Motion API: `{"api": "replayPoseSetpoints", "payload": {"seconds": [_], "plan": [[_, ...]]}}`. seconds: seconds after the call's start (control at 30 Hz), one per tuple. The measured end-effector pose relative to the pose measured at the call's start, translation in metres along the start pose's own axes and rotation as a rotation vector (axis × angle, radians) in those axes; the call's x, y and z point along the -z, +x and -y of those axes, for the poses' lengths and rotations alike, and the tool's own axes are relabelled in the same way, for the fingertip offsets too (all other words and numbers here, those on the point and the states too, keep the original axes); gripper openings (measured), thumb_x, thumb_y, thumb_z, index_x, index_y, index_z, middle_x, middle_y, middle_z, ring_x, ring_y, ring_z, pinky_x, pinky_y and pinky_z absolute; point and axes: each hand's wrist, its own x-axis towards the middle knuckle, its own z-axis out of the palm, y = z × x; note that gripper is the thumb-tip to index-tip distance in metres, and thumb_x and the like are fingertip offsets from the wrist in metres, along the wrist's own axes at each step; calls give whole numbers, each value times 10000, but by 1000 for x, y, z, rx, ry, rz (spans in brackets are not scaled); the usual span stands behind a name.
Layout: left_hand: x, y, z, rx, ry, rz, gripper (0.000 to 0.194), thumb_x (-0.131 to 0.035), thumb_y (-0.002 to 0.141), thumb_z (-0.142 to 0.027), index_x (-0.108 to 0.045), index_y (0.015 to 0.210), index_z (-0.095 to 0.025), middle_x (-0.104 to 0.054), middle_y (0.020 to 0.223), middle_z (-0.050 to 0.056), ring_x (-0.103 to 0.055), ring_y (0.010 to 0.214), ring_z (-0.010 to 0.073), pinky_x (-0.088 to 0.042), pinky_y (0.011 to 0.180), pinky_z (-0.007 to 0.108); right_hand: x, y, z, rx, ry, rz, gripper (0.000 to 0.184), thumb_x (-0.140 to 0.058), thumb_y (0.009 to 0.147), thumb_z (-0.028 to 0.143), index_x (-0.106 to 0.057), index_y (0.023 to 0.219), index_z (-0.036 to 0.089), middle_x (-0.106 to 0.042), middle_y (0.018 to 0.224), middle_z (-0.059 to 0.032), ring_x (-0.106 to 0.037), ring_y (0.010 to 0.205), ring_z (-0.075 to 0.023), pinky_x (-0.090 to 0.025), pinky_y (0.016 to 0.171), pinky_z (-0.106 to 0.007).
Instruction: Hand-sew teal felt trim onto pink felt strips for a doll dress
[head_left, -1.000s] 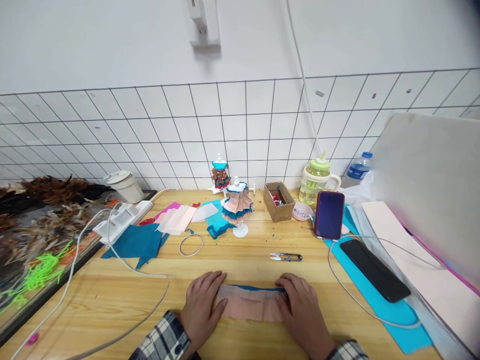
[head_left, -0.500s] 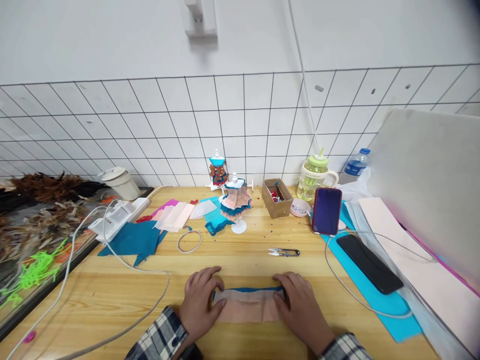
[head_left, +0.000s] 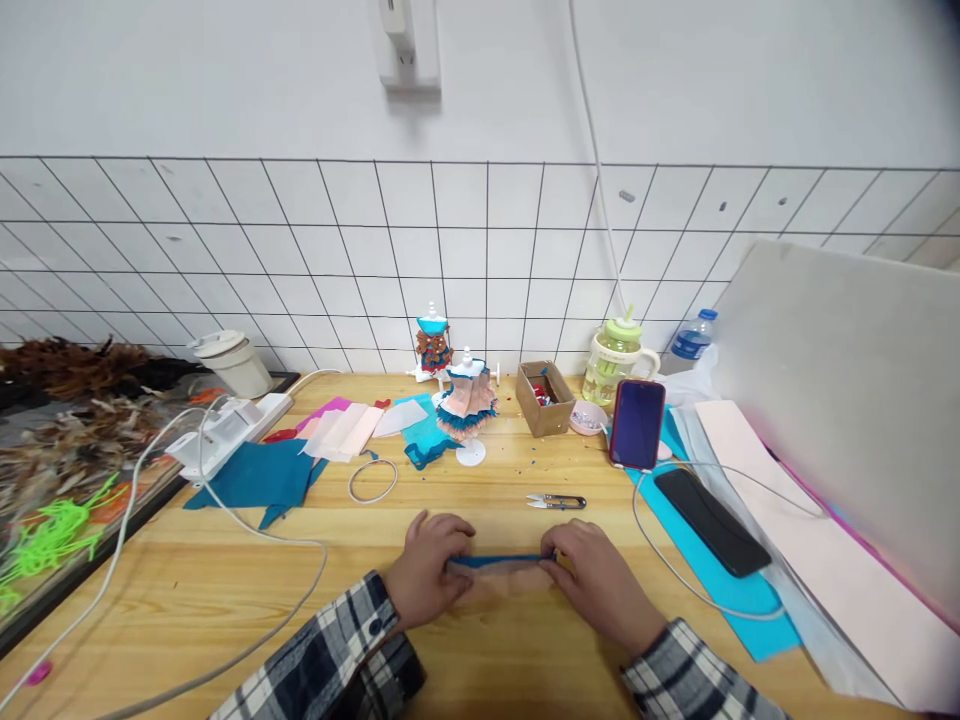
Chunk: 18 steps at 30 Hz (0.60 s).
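Note:
Between my two hands is a folded strip of thin pink and teal material [head_left: 499,562], paper or cloth; I cannot tell which. Its teal edge runs along the far side, and the pink part looks blurred. At the strip's left end, my left hand [head_left: 429,570] pinches with thumb and fingers curled together. My right hand [head_left: 589,575] grips the opposite end the same way. Beyond the hands lies a pair of thread snips [head_left: 556,502]. Farther back, a small dress form [head_left: 469,398] wears a ruffled pink and teal dress.
Teal sheets [head_left: 255,472] and a bangle-like ring [head_left: 373,481] lie to the left, beside a white cable [head_left: 322,570]. At the back stand a cardboard box [head_left: 546,412], a propped phone [head_left: 637,424] and a jug [head_left: 611,365]. A black phone [head_left: 712,525] rests at right.
My hands have moved slightly away from me with the strip. The strip now appears narrower, with less of its pink side showing. The camera view has shifted a little.

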Motion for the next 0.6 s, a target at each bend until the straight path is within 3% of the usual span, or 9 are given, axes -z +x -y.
{"api": "replayPoseSetpoints", "payload": {"seconds": [0.07, 0.13, 0.23, 0.4, 0.5, 0.6], "plan": [[12, 8, 0, 18, 23, -116, 176, -622, 746, -212, -622, 919, -246, -695, 1019, 32, -617, 1000, 229, -240, 1068, 595, 1, 0, -3, 69, -40, -152, 145, -510, 927, 228, -626, 1014, 220, -681, 945, -46, -589, 882, -197, -431, 810, -346], [19, 12, 1, -22, 119, -243, 123, -580, 811, -205, -642, 901, -261, -708, 971, 13, -615, 1008, 222, -169, 1102, 590, -3, -3, -7, 111, -103, -277, 204, -469, 954, 234, -642, 1061, 221, -695, 965, -58, -596, 894, -198, -426, 837, -356], [14, 5, 4, -131, 253, -349, 191, -513, 882, -182, -670, 890, -290, -724, 923, -14, -621, 1006, 207, -65, 1135, 581, -14, -13, -11, 147, -164, -327, 248, -437, 954, 185, -681, 952, 229, -704, 901, -42, -594, 865, -189, -411, 851, -365], [-15, -26, 7, -167, 276, -287, 247, -514, 854, -144, -690, 912, -308, -732, 955, -12, -630, 996, 201, -70, 1148, 567, -27, -32, -12, 142, -160, -268, 273, -432, 917, 150, -686, 984, 224, -693, 962, -57, -588, 918, -192, -419, 896, -387], [-21, -36, 9, -174, 201, -205, 294, -497, 840, -139, -688, 988, -309, -720, 1047, -1, -617, 1061, 200, -139, 1153, 550, -29, -28, -5, 134, -183, -213, 318, -444, 909, 180, -647, 1150, 219, -663, 1166, -80, -567, 1069, -215, -405, 973, -416], [-21, -36, 17, -219, 155, -130, 325, -459, 858, -140, -683, 1044, -283, -702, 1143, 21, -591, 1144, 198, -304, 1116, 482, -32, -12, 6, 228, -218, -37, 498, -488, 919, 308, -469, 1406, 211, -495, 1447, -80, -418, 1323, -247, -328, 1089, -455]]}}
